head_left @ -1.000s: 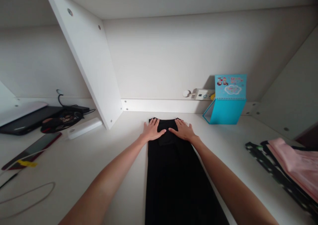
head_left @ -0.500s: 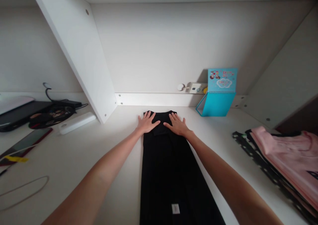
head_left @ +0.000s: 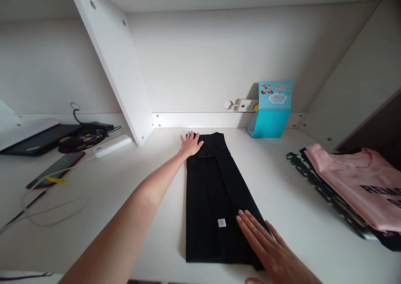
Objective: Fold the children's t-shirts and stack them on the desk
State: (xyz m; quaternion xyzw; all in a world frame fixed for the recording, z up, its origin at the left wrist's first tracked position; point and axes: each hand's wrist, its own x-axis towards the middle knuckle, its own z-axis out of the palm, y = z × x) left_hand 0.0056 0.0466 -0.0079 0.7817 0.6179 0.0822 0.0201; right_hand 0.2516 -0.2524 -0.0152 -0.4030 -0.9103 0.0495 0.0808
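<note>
A black garment (head_left: 206, 192), folded into a long narrow strip, lies flat on the white desk (head_left: 159, 229). A small white tag (head_left: 222, 223) shows near its close end. My left hand (head_left: 190, 144) rests flat on the garment's far left corner, fingers spread. Over the close right edge lies my right hand (head_left: 266, 244), its fingers stretched out on the black cloth and the thumb partly cut off by the bottom of the view.
A stack of folded clothes with a pink shirt (head_left: 360, 183) on top sits at right. A blue desk calendar (head_left: 271, 123) stands by a power strip (head_left: 246, 105) at the back. Left are a phone (head_left: 58, 169), a white bar-shaped device (head_left: 112, 146), cables and a black laptop (head_left: 40, 138).
My right hand has moved from the garment's far right corner down to its close right edge. My left hand stays at the far end. The view has shifted, showing the garment's close end.
</note>
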